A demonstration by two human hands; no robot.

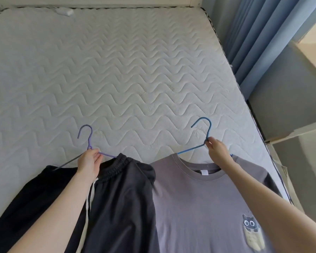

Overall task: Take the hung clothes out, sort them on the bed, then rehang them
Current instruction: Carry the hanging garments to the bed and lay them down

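Dark trousers [120, 194] at lower left are bunched on one arm of a purple hanger [88, 136], which is gripped at the neck by the left hand [88, 161]. At lower right, a grey tee [199, 198] is held on a blue hanger [207, 128], pinched under the hook by the right hand [217, 150]. Both are kept at the bed's [117, 79] near edge. If the purple hanger gets tipped, the trousers could probably be slid right off.

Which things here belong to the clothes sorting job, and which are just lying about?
Job: purple hanger, dark trousers, blue hanger, grey T-shirt, mattress, left hand, right hand.
Lying about: small white object at the mattress's far edge, blue curtain.
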